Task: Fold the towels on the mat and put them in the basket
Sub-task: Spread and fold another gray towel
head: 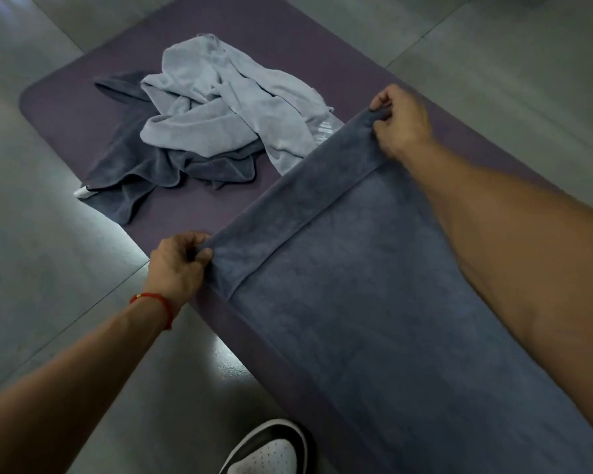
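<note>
A dark blue-grey towel (374,295) lies spread flat along the purple mat (65,107), reaching to the lower right edge of the view. My left hand (178,265) pinches its near-left corner at the mat's edge. My right hand (401,121) pinches the far corner. Between the two hands the towel's end band is stretched taut. Further along the mat, a light grey towel (220,100) lies crumpled on top of another dark grey towel (144,176). No basket is in view.
Grey tiled floor (48,268) surrounds the mat on both sides. A black-and-white shoe (271,449) stands on the floor at the bottom edge, just left of the mat. A red cord circles my left wrist.
</note>
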A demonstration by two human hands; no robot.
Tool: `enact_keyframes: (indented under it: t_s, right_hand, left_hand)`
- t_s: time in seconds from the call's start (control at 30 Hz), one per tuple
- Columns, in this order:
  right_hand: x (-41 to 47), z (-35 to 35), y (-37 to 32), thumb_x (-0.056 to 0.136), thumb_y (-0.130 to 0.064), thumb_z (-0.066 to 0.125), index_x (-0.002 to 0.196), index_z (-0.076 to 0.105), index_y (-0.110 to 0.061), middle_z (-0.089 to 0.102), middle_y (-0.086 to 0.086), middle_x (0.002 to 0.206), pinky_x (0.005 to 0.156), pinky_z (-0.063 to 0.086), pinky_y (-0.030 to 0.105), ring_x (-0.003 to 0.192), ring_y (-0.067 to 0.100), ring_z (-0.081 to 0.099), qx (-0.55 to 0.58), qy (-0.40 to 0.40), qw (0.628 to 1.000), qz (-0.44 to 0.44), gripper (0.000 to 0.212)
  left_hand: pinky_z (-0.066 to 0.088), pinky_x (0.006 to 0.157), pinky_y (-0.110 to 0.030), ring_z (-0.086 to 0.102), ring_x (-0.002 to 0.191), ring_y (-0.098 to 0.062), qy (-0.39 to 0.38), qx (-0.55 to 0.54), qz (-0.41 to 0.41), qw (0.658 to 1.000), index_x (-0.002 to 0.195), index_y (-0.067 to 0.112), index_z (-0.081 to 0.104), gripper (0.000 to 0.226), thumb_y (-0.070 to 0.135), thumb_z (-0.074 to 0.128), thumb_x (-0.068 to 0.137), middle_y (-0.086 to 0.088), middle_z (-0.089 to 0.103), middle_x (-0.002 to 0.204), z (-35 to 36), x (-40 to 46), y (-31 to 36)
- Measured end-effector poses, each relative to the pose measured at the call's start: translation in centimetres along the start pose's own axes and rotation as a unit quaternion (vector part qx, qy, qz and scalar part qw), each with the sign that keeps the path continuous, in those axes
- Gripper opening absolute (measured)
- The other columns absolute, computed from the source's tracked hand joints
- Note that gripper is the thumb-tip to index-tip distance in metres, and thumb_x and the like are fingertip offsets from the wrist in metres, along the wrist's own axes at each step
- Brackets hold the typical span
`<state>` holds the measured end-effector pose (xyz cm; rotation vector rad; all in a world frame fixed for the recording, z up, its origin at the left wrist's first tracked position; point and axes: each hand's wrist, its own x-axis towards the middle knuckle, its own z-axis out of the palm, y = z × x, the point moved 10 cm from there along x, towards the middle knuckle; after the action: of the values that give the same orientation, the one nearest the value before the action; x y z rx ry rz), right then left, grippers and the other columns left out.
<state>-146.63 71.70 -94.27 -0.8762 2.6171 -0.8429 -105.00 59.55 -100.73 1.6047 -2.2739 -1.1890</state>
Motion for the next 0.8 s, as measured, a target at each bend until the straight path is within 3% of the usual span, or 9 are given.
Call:
enact_keyframes:
  t_s: [0.1,0.17,0.27,0.37,0.47,0.6,0.67,0.73,0.8]
  right_hand:
    - [-1.7,3.9,0.0,0.09,-0.006,0.053,0.15,0.035,-0.025,0.038,0.001,0.152,0.112,0.038,0.034,0.132,0.019,0.044,-0.05,-0.121,0.991,-0.03,0.065]
    - [-4.1,4.0,-0.3,0.095,-0.011,0.05,0.154,0.028,-0.018,0.025,0.006,0.161,0.12,0.027,0.048,0.147,0.025,0.028,-0.122,-0.099,0.985,-0.076,0.064]
    - [-10.2,3.9,0.5,0.102,-0.03,0.041,0.154,0.024,-0.017,0.01,0.011,0.166,0.119,0.015,0.064,0.153,0.032,0.009,-0.227,-0.054,0.967,-0.101,0.056]
    - [-18.1,5.3,4.1,0.102,-0.048,0.028,0.159,0.01,-0.024,-0.007,0.012,0.167,0.119,0.007,0.065,0.153,0.035,-0.005,-0.288,-0.145,0.944,-0.068,0.065]
    - [-25.3,5.1,8.0,0.092,-0.055,0.012,0.16,0.013,-0.026,-0.004,0.014,0.167,0.113,0.015,0.072,0.153,0.04,-0.001,-0.327,-0.204,0.918,-0.088,0.074]
    - [-31.1,3.5,12.8,0.095,-0.055,0.025,0.16,0.009,-0.033,-0.004,0.012,0.168,0.11,0.02,0.074,0.152,0.043,0.002,-0.356,-0.241,0.901,-0.056,0.071]
    - [-32.8,2.7,13.7,0.098,-0.049,0.03,0.16,0.002,-0.034,-0.009,0.009,0.168,0.116,0.016,0.068,0.153,0.038,-0.004,-0.33,-0.233,0.915,-0.021,0.07]
    - [-34.7,0.6,13.3,0.095,-0.045,0.031,0.16,0.013,-0.03,0.001,0.01,0.168,0.118,0.018,0.062,0.154,0.034,0.004,-0.277,-0.186,0.942,0.031,0.069]
    - [-37.5,-1.2,14.2,0.097,-0.04,0.035,0.159,0.016,-0.027,0.004,0.01,0.167,0.12,0.019,0.057,0.154,0.031,0.007,-0.228,-0.163,0.955,0.098,0.066]
  left_hand:
    - [0.057,0.081,-0.039,0.069,0.082,-0.023,-0.013,0.029,0.002,1.0,0.086,0.02,0.071,0.007,0.016,0.067,0.089,0.0,0.072,0.081,-0.1,0.2,-0.5]
    - [0.058,0.08,-0.041,0.069,0.079,-0.02,-0.025,0.031,0.011,0.999,0.09,0.022,0.071,0.003,0.024,0.07,0.088,0.003,0.073,0.081,-0.1,0.0,-0.8]
    - [0.058,0.081,-0.04,0.069,0.08,-0.019,-0.034,0.046,0.011,0.998,0.093,0.025,0.07,0.011,0.029,0.074,0.084,0.004,0.072,0.083,-0.2,-0.7,-1.2]
    - [0.057,0.082,-0.04,0.068,0.082,-0.022,-0.011,0.055,-0.009,0.998,0.092,0.023,0.068,0.012,0.021,0.075,0.082,0.002,0.072,0.084,-0.4,-0.9,-1.4]
    - [0.052,0.082,-0.035,0.065,0.088,-0.027,0.01,0.091,-0.009,0.996,0.099,0.02,0.068,0.016,0.015,0.068,0.084,-0.005,0.071,0.092,-0.1,-1.6,-0.3]
    - [0.048,0.085,-0.044,0.061,0.102,-0.042,0.021,0.141,0.006,0.99,0.116,0.008,0.061,0.032,0.014,0.064,0.085,-0.02,0.067,0.108,0.9,-2.0,1.2]
    - [0.049,0.089,-0.048,0.059,0.106,-0.043,0.02,0.126,-0.025,0.992,0.116,0.006,0.059,0.036,0.021,0.065,0.084,-0.024,0.064,0.114,1.3,-1.9,0.9]
    - [0.046,0.091,-0.053,0.054,0.111,-0.045,0.047,0.132,-0.051,0.989,0.114,0.006,0.055,0.042,0.03,0.065,0.08,-0.028,0.058,0.119,1.3,-2.9,1.4]
    - [0.037,0.091,-0.06,0.042,0.116,-0.045,0.089,0.215,0.006,0.972,0.119,0.01,0.046,0.053,0.033,0.068,0.077,-0.027,0.044,0.125,1.5,-5.0,4.2]
